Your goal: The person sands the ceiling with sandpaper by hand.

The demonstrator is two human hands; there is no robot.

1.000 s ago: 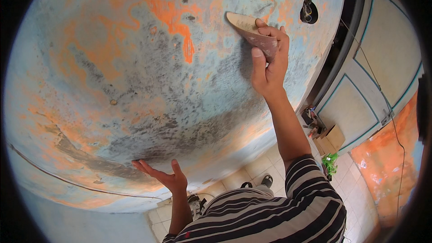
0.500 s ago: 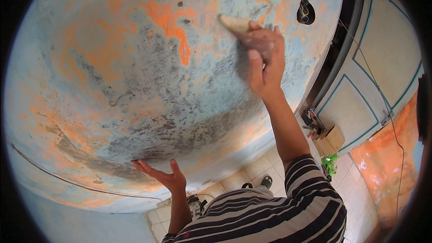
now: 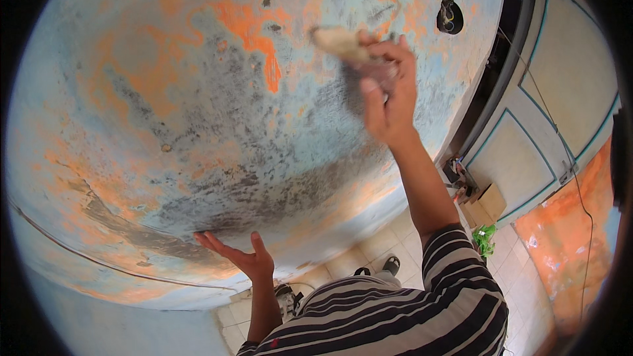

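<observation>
My right hand (image 3: 389, 95) is raised in front of a wall (image 3: 217, 138) with patchy blue, orange and dark grey paint. Pinched in its fingers is a sheet of sandpaper (image 3: 339, 43), beige on one face and reddish brown on the other. Motion blurs the sandpaper, and its free end reaches left along the wall; how firmly it touches I cannot tell. Lower and to the left, my left hand (image 3: 247, 260) is open with fingers stretched. Its fingertips are at the dark, stained lower part of the wall, and it holds nothing.
A hole with wires (image 3: 450, 14) opens in the wall at upper right. A cable (image 3: 119, 267) runs along the wall at lower left. Right of my arm are a cardboard box (image 3: 484, 206), a green plant (image 3: 483, 240) and a panelled door (image 3: 514, 158) above tiled floor.
The sandpaper has shifted slightly left and down across the wall, with my right fingers moving along. My left hand has stayed almost in place.
</observation>
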